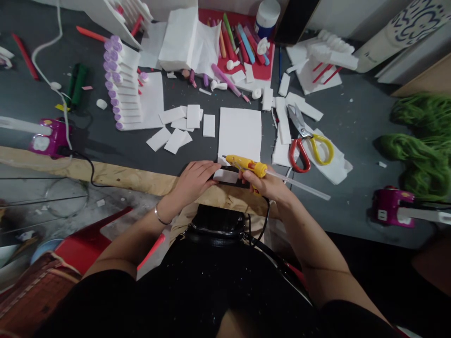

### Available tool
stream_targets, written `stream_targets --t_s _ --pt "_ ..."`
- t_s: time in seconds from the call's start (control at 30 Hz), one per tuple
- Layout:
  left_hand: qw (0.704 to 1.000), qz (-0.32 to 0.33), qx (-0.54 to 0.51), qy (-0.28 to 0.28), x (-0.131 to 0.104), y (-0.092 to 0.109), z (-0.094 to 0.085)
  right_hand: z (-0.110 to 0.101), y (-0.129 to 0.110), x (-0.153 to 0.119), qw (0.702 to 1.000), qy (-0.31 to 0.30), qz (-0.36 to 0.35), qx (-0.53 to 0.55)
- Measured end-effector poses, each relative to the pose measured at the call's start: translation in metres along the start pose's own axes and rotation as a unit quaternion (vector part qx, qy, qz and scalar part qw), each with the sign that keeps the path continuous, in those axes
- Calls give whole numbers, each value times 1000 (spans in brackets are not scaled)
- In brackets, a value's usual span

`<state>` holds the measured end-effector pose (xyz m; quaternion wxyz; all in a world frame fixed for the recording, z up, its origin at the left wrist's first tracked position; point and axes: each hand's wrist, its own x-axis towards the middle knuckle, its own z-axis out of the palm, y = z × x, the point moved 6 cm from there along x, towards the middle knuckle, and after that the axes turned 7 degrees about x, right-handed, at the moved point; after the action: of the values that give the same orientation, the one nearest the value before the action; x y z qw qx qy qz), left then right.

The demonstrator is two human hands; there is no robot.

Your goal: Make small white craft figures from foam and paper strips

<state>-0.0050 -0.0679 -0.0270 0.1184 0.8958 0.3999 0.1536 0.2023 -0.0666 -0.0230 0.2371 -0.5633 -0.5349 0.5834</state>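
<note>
In my right hand [266,182] is a yellow glue gun [246,164], its nozzle pointing left over the near edge of a square white sheet [240,131]. A long translucent glue stick [303,184] sticks out of the gun's back. My left hand [198,180] lies at the table edge, fingers stretched out, fingertips close to the nozzle. A small white rectangular piece [226,176] sits between both hands; whether the left fingers touch it, I cannot tell. Several loose white rectangles [193,116] lie left of the sheet.
Scissors [306,136] with red and yellow handles rest on white scraps at right. A stair-like white model [123,89] with purple ends stands at left. Colored markers [239,42] lie at the back. Green yarn [412,145] and a purple clamp-like device [392,206] are at far right.
</note>
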Motion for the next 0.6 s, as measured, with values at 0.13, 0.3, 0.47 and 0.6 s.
stream_targets --t_s 0.13,0.3,0.47,0.6 --pt "1000 -14 0 -14 1 -2 2 -1 3 1 1000 9 5 3" --pt "999 -12 23 -19 3 -2 0 -3 -1 2 999 6 -13 -37" --pt "998 8 56 -10 5 -2 -2 -9 -10 3 994 38 -53 -82" --pt "999 3 39 -12 5 -4 1 -11 -10 5 994 39 -51 -86"
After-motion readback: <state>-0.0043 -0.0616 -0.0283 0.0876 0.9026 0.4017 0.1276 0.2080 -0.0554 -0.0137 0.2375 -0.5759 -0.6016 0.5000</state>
